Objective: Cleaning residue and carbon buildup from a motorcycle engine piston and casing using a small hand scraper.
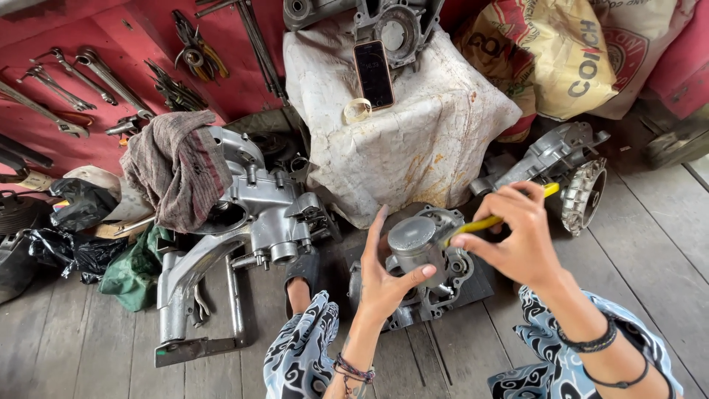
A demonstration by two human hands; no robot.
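engine casing: largely hidden behind piston and left hand | yellow tool: tip and middle covered by right hand | top engine part: cut by upper edge | sacks: cut off at top | dark round object: cropped by left edge | forearms: run out at bottom edge

Views: one only, the head view; no second view shares the scene.
Position: above the person's own knees, at head height of someone seated low over a plank floor.
Direction: steeply downward and forward, toward a red wall beyond the hands.
Nearness: close; the left hand and right hand sit in the lower middle, forearms running off the bottom edge.
Reach: a cloth-covered block lies just beyond the hands, sacks farther right.
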